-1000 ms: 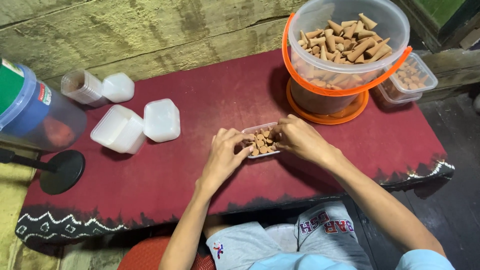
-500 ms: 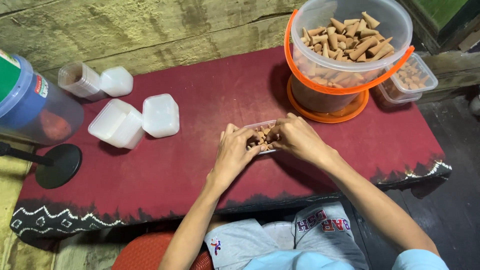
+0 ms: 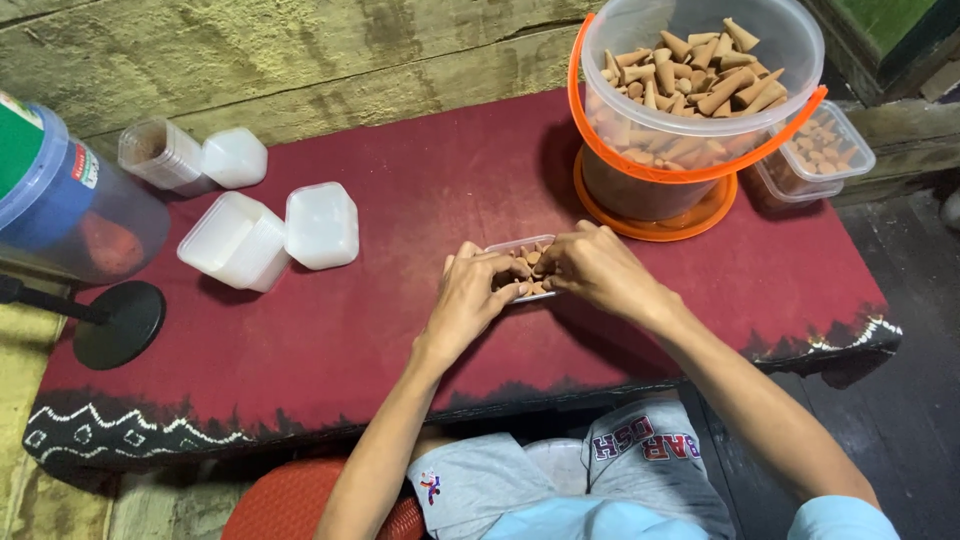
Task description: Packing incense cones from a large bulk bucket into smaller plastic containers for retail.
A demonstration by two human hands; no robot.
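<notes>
A small clear tray (image 3: 524, 262) of brown cones sits at the centre of the frame on a dark red cloth (image 3: 420, 180), framed by both hands. The left hand (image 3: 473, 293) curls at its left edge, fingertips pressed onto the cones; the right hand (image 3: 597, 269) covers its right side, fingers bent down into it. At upper right a clear bucket (image 3: 700, 90) with an orange handle holds more cones. White lidded boxes (image 3: 270, 238) lie left of centre.

Open red cloth (image 3: 420, 180) between white tubs (image 3: 270, 235) left and orange-rimmed bucket (image 3: 690, 110) right.
</notes>
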